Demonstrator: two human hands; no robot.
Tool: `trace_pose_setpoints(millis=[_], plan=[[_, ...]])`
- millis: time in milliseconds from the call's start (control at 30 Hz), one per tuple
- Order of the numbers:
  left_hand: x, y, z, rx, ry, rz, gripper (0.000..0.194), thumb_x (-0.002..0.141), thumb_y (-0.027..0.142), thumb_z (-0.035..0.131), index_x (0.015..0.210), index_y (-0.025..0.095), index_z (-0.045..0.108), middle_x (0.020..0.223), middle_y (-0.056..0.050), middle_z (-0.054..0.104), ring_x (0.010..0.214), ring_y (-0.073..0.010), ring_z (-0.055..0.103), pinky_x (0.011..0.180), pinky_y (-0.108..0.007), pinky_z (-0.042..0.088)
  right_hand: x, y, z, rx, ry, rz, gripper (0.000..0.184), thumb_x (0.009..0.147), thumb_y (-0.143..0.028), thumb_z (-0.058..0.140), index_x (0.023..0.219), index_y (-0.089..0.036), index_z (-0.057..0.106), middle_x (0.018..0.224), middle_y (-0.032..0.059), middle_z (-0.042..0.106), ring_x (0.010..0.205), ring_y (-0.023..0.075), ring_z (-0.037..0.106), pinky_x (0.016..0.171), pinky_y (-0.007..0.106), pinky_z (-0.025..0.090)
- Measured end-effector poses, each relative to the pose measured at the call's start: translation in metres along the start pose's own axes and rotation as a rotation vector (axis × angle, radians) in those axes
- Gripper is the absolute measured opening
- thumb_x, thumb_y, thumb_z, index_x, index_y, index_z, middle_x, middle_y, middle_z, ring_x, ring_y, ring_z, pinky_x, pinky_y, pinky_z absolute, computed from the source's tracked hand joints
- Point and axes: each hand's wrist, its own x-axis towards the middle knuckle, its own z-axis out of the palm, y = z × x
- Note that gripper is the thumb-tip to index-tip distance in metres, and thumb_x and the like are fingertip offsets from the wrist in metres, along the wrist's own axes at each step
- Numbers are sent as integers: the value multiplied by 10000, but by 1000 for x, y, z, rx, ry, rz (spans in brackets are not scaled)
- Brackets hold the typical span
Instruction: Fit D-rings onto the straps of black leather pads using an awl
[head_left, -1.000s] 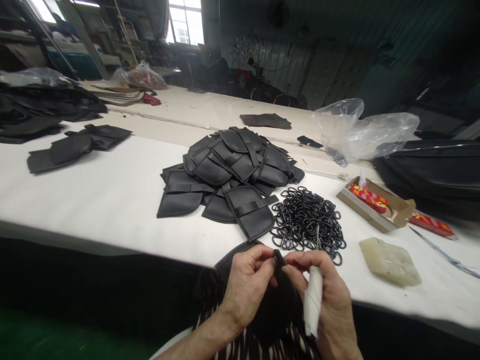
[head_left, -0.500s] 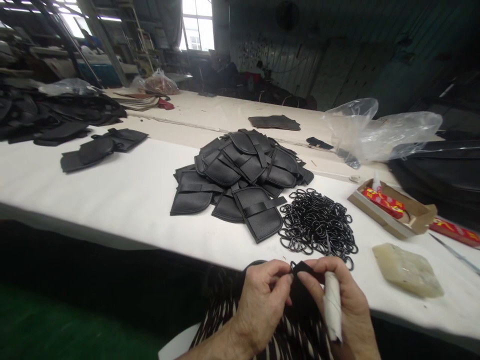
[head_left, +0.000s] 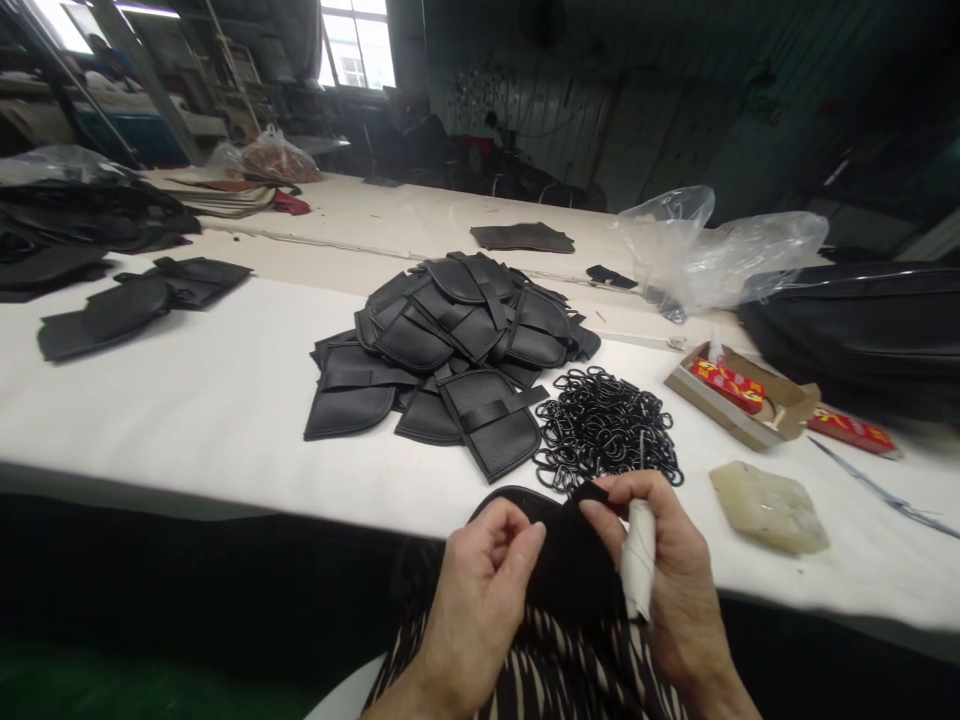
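Note:
A black leather pouch piece [head_left: 559,560] lies in front of me at the table's edge, over my lap. My right hand [head_left: 667,570] pinches its strap end [head_left: 589,493] between thumb and forefinger. The same hand also keeps an awl with a white wrapped handle [head_left: 638,565], its thin tip pointing up. Just left of the strap, my left hand [head_left: 484,590] is closed, thumb against forefinger; whatever it may hold is hidden. Beyond my hands lie a heap of black D-shaped rings [head_left: 607,425] and a pile of black leather pouches [head_left: 457,330].
To the right are a yellowish wax-like block [head_left: 769,507], an open cardboard box [head_left: 750,410] with a red packet, and scissors or a thin metal tool [head_left: 885,490]. Clear plastic bags [head_left: 735,250] lie behind. More black pieces [head_left: 142,300] sit at the left of the white-covered table [head_left: 225,400].
My left hand has drawn away leftward from the strap, where a ring showed between the hands before. The right hand still pinches the strap. The camera view has shifted to the right.

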Motion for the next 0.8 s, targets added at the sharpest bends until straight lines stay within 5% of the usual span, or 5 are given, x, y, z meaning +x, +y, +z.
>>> trace_pose_setpoints(millis=[133, 233, 367, 467, 800], plan=[[5, -2, -1, -494, -349, -551, 515, 907, 498, 325, 759, 95, 608, 650, -87, 655, 432, -120, 579, 430, -220, 451, -9, 2, 3, -30, -37, -131, 69, 860, -211, 555, 843, -234, 492, 832, 11, 619, 681, 140, 601, 502, 194, 468], [12, -2, 2, -715, -339, -704, 557, 925, 460, 312, 770, 49, 654, 686, -117, 675, 548, -159, 649, 564, -272, 522, -21, 2, 6, -120, -50, -391, 94, 878, -134, 482, 901, -222, 504, 897, 53, 625, 781, 171, 628, 625, 247, 529], [14, -1, 5, -696, -212, -607, 278, 844, 283, 557, 699, 77, 674, 595, -56, 653, 512, -117, 601, 546, -220, 485, -33, -3, 11, -363, -73, -816, 202, 861, -44, 407, 843, -196, 537, 759, 73, 650, 653, 178, 635, 582, 274, 538], [11, -3, 5, -591, -137, -545, 184, 801, 206, 599, 705, 76, 686, 599, -63, 657, 550, -118, 592, 560, -208, 459, -37, -4, 13, -397, -87, -909, 212, 834, -6, 420, 780, -177, 535, 705, 89, 658, 611, 178, 638, 612, 303, 556], [4, -9, 8, -369, -160, -245, 203, 812, 260, 569, 846, 115, 707, 642, -15, 605, 627, -111, 518, 625, -221, 401, -51, 15, 9, 16, -131, -440, 210, 847, -43, 472, 958, -210, 534, 979, 78, 666, 895, 195, 643, 773, 329, 537]])
